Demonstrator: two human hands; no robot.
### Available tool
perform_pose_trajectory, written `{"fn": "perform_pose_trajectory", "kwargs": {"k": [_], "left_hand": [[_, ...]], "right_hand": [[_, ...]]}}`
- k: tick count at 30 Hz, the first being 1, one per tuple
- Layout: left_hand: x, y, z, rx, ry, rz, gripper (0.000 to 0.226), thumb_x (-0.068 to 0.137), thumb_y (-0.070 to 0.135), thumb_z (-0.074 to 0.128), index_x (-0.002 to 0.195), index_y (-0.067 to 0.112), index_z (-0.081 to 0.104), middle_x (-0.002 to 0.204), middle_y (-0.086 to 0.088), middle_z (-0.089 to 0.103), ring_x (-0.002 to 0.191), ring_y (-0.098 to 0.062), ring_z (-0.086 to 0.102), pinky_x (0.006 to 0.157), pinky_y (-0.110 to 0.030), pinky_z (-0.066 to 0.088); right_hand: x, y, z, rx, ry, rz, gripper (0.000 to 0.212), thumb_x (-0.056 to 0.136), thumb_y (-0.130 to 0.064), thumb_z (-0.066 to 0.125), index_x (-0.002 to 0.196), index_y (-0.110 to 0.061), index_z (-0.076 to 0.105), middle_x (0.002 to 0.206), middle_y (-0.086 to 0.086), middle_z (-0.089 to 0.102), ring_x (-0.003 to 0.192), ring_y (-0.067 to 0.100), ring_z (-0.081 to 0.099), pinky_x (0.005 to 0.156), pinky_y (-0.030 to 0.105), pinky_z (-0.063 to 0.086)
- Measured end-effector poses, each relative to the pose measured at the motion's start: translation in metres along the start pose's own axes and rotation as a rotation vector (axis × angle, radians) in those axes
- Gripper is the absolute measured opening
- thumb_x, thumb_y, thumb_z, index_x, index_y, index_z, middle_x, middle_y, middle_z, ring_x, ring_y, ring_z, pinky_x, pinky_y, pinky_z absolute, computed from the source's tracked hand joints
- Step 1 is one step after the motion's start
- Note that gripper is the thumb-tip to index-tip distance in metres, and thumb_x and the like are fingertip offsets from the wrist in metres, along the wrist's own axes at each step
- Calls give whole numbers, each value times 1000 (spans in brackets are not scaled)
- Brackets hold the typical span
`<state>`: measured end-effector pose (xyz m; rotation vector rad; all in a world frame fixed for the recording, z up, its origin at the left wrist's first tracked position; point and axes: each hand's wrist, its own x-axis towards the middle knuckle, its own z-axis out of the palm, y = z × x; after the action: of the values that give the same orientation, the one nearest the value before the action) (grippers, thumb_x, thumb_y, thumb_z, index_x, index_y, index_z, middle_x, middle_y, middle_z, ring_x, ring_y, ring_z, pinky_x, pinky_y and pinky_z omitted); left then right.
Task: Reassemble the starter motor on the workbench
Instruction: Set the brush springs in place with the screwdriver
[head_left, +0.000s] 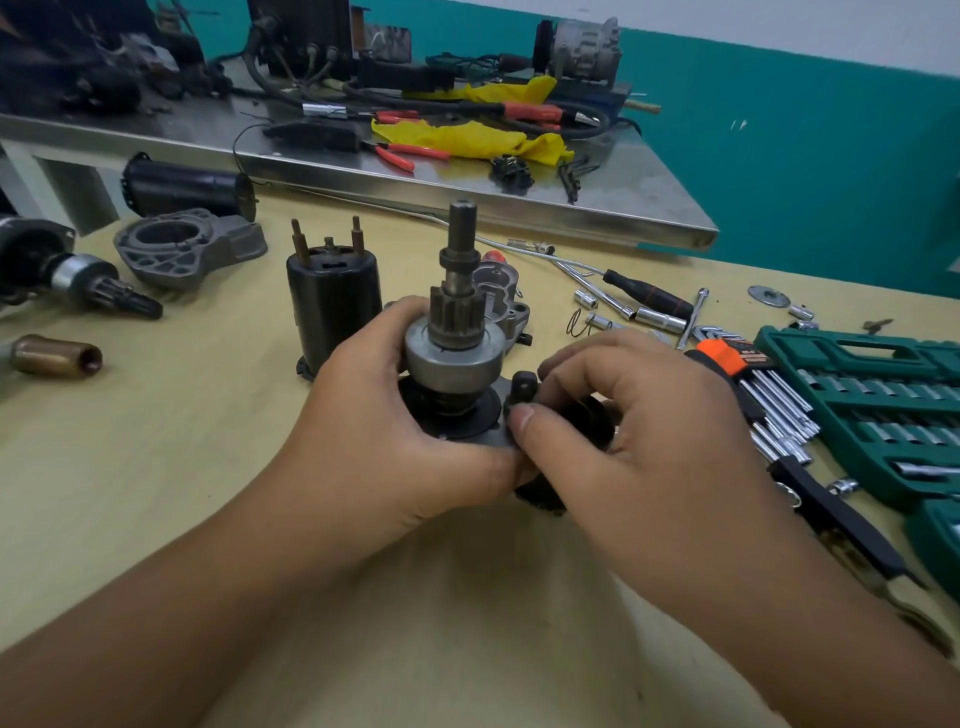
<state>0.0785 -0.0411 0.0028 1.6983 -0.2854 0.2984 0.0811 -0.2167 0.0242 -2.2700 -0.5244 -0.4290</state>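
Both forearms enter from 6 o'clock and meet at frame centre over the tan workbench (156, 467). Left hand (374, 415) comes in from 7 o'clock, palm turned right, fingers curled round the far side of the drive assembly (457, 358), thumb laid along its near lower edge; the assembly stands upright, grey clutch drum with pinion gear (457, 317) and splined shaft (462, 234) pointing to 12 o'clock, black disc at its base. Right hand (639, 415) comes in from 5 o'clock, knuckles up, thumb and forefinger pinching a small black lever piece (522, 389) touching the assembly's right side at 3 o'clock; remaining fingers curled loosely over a dark part beneath, which is mostly hidden. Just behind the assembly at 11 o'clock stands the black solenoid (332, 306) with its copper studs up. A grey housing (498, 296) sits directly behind at 1 o'clock. Nose casting (187, 249) and black motor casing (187, 187) lie at 10 o'clock, well apart. Brass-coloured plunger (57, 356) at 9 o'clock. Green socket case (872, 410) and hex keys (769, 400) at 3 o'clock. Steel bench (623, 208) with yellow rag (467, 137) at 12 o'clock
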Motion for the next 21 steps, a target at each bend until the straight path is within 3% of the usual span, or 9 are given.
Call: {"fn": "perform_pose_trajectory", "kwargs": {"k": [3, 8, 13, 16, 18, 21], "left_hand": [[0, 0, 0, 21, -3, -7, 70, 54, 2, 98, 115, 18, 65, 100, 5, 79, 93, -12, 78, 76, -19, 59], [0, -1, -5, 51, -9, -35, 77, 46, 30, 97, 117, 24, 66, 107, 5, 78, 98, -15, 77, 84, -29, 63], [0, -3, -6, 67, 5, -68, 82, 42, 41, 96, 118, 31, 66, 115, 6, 76, 107, -18, 75, 94, -43, 61], [1, -4, -6, 81, 20, -80, 81, 41, 45, 95, 116, 34, 66, 113, 9, 75, 106, -16, 74, 91, -38, 62], [1, -4, -6, 82, 29, -84, 80, 40, 45, 95, 114, 34, 66, 112, 9, 76, 104, -15, 74, 88, -36, 64], [1, -5, -6, 75, 28, -86, 81, 40, 44, 96, 115, 34, 66, 112, 7, 76, 105, -18, 75, 91, -40, 63]], "right_hand": [[-3, -1, -5, -84, -69, -26, 14, 87, -36, 55, 76, -28, 59, 95, -18, 52, 98, 3, 52, 78, 19, 41], [-2, 5, -15, -12, -28, -86, 11, 94, -34, 50, 89, -29, 58, 91, -16, 53, 92, 8, 54, 73, 26, 42], [3, 6, -23, 376, 29, -40, 10, 96, -23, 56, 89, -23, 63, 71, -7, 60, 63, 7, 55, 56, 17, 44], [6, 7, -27, 518, 22, 44, 10, 95, -13, 60, 93, -19, 67, 73, 0, 66, 59, 6, 60, 55, 16, 50], [7, 8, -29, 565, 2, 100, 21, 96, -3, 57, 95, -19, 70, 75, 5, 68, 58, 9, 62, 54, 21, 53], [8, 10, -30, 587, -25, 141, 28, 97, 2, 54, 90, -16, 74, 69, 9, 65, 56, 14, 58, 52, 23, 51]]}}
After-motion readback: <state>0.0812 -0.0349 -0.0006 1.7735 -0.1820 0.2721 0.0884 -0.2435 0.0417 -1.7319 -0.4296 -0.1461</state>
